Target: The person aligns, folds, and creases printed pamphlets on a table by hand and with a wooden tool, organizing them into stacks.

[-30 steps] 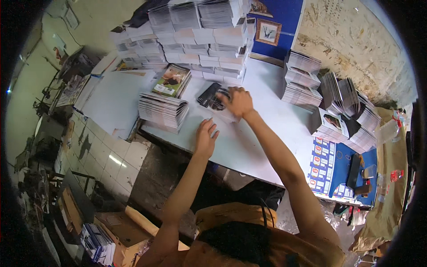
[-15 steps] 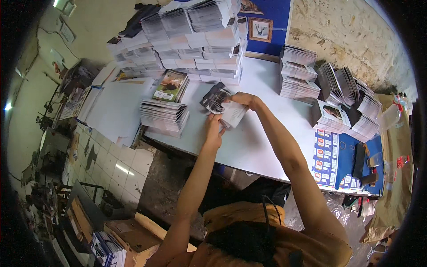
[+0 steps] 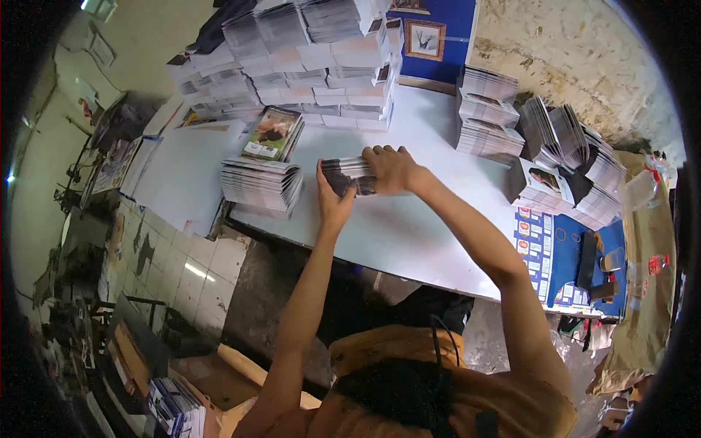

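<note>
My left hand (image 3: 333, 198) and my right hand (image 3: 391, 168) hold a small bundle of printed booklets (image 3: 349, 176) between them, upright on edge on the white table (image 3: 409, 226). The left palm presses its left end and the right hand grips its top and right end. A short stack of booklets (image 3: 261, 186) lies just left of my left hand, with a colourful cover (image 3: 272, 134) on the pile behind it.
A tall wall of stacked booklets (image 3: 307, 58) fills the table's back. More piles (image 3: 485, 109) and fanned stacks (image 3: 569, 157) stand at the right. A blue sheet (image 3: 555, 255) with small objects lies at the right edge. Tiled floor (image 3: 168, 255) and boxes sit below left.
My right hand lifted the dark bundle off the table and my left hand came up from the table edge to meet it; both now clamp the bundle on edge.
</note>
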Tool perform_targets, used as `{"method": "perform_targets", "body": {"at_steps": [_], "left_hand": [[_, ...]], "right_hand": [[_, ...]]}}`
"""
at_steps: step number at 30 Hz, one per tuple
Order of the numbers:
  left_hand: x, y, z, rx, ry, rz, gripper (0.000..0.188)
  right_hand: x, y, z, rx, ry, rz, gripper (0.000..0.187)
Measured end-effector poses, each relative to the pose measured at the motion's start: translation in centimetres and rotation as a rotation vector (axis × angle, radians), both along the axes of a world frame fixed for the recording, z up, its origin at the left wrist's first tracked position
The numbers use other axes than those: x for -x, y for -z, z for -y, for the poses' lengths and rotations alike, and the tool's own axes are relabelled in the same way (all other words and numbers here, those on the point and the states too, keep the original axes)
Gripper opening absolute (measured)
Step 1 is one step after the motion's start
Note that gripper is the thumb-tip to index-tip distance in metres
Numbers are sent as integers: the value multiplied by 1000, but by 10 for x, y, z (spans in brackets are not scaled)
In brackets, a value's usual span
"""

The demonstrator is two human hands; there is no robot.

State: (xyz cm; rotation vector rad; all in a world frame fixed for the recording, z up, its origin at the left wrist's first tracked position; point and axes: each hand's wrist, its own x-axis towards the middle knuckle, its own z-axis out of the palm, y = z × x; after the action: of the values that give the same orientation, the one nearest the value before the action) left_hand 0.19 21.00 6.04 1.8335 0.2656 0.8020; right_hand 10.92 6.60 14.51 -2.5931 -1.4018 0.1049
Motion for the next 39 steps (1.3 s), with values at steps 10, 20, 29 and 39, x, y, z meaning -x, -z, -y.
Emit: {"method": "perform_targets", "body": {"at_steps": [10, 20, 29, 39], "left_hand": [[0, -27, 9, 49, -253, 252, 73], [67, -14, 52, 271, -166, 210, 54], [78, -3, 51, 582, -115, 205, 46], [86, 7, 71, 1193, 203, -78, 50]], "right_hand": [[-67, -3, -18, -398, 102, -610, 53], [-9, 46, -39, -386, 250, 247, 73], [42, 50, -36, -13, 109, 170, 28], [107, 29, 47, -725, 191, -713, 10]]}}
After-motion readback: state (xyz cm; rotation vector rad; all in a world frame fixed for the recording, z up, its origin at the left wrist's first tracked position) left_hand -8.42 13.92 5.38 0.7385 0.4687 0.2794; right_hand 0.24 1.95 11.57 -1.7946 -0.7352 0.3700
